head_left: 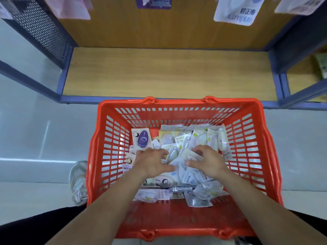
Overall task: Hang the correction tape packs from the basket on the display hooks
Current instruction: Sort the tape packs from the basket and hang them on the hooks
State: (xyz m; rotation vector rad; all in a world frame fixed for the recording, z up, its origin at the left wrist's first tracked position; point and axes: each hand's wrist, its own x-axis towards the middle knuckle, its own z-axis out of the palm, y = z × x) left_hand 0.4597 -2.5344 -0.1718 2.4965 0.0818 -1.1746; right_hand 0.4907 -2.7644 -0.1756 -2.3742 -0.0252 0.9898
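we look down on a pale grey floor (35, 135). a wooden shelf (159, 73) with a blue frame fills the upper half, with a perforated side panel (40, 27) at upper left and hanging packs (235, 11) along the top edge. a red basket (178, 103) stands on the floor at lower centre, with a shoe (78, 181) to its left. the correction tape packs (185, 138) lie heaped inside. the left hand (152, 161) rests on the heap, fingers bent; we cannot tell if it grips. the right hand (207, 160), just beside it, pinches a white pack (192, 157).
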